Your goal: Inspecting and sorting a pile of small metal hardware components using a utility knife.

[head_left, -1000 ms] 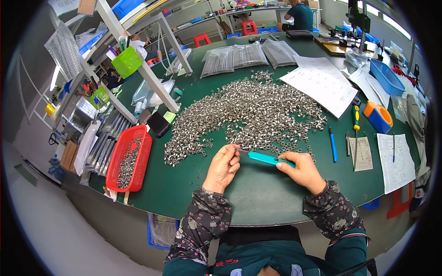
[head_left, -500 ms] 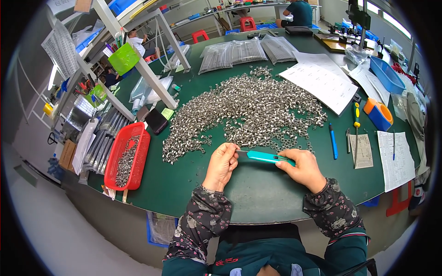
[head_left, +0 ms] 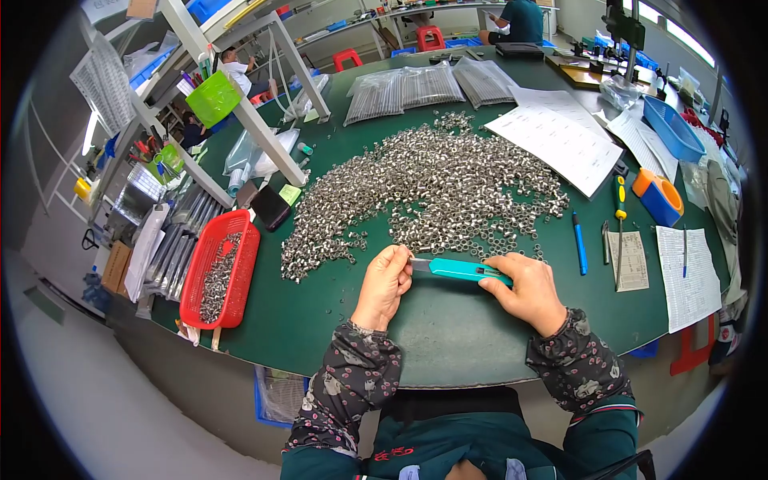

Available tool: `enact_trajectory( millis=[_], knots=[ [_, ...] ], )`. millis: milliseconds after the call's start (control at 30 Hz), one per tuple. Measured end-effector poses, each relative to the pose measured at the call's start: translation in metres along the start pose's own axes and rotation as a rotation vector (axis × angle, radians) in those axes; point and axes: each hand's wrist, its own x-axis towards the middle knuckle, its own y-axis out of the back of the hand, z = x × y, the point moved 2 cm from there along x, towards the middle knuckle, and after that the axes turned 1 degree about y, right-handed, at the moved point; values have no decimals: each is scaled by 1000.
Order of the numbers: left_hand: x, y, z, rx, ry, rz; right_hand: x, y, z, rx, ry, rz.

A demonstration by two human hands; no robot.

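Note:
My right hand is closed round the handle of a teal utility knife, thumb on top near its slider. The blade is out and points left, toward my left hand. That hand is closed, its thumb and fingertips pinched together at the blade's tip. Whatever sits in the pinch is too small and hidden to name; it may be one of the small rings. Just beyond both hands spreads a large heap of small metal rings on the green table.
At left stands a red plastic basket partly filled with rings. Bagged metal tubes and paper sheets lie beyond the heap. To the right are a blue pen, a yellow-handled screwdriver, a tape roll and a blue tray.
Both hands and the knife stay in almost the same place. The knife's blade and the left fingertips have shifted only very slightly.

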Motion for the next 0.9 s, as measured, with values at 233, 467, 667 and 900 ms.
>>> enact_trajectory(
  millis=[233,467,667,900],
  knots=[
    [0,0,3,21,13,-16,0,-1,1,-12,49,24],
    [-2,-2,9,48,55,-24,0,1,1,9,74,14],
    [-2,1,11,37,125,-36,1,2,1,12,81,-24],
    [-3,4,13,55,243,-80,2,5,-1,-30,159,18]
  ],
)
